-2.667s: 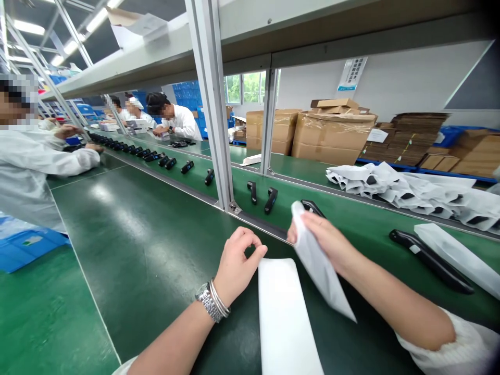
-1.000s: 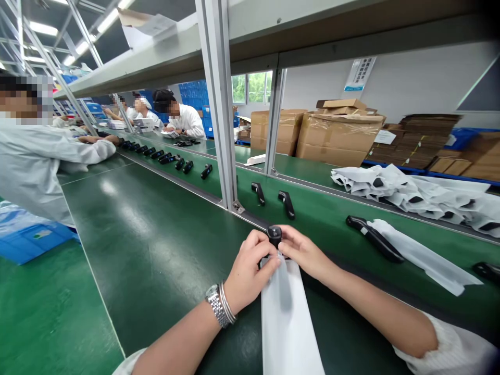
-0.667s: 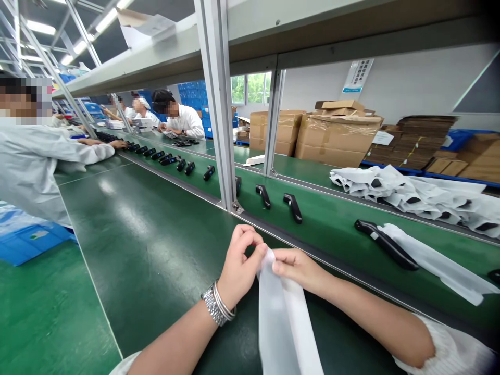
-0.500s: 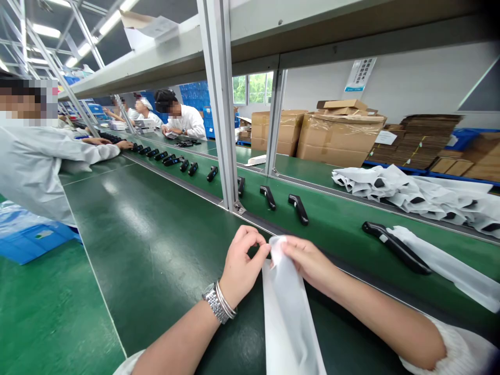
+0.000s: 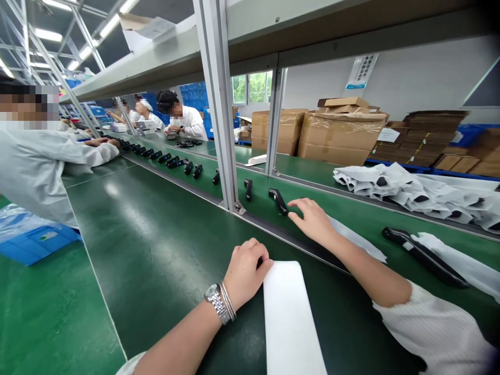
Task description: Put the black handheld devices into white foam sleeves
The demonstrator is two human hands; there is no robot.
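Observation:
My left hand [image 5: 246, 273] rests on the table with fingers curled and thumb drawn in, at the upper left corner of a flat white bag or stack of bags [image 5: 291, 317]. Whatever those fingertips pinch, if anything, is hidden. Over the green belt [image 5: 258, 213], my right hand [image 5: 312, 221] reaches out empty, with thumb and fingers apart. Its fingertips are close to a black handheld device [image 5: 278, 201] with a bent head. Behind my right forearm a loose white bag [image 5: 359, 239] lies on the belt. Farther right, another black device [image 5: 424, 258] lies beside a white bag [image 5: 461, 263].
Several black devices [image 5: 167, 159] line the belt to the left. Bagged devices [image 5: 417, 192] are heaped beyond the belt. A metal post [image 5: 219, 104] rises at the belt's near edge, under an overhead shelf [image 5: 351, 31]. A co-worker [image 5: 31, 166] sits at the left.
My right hand has let go of the white bag, now on the belt, and moved up and forward. Devices on the belt have shifted right. My left hand has lowered slightly.

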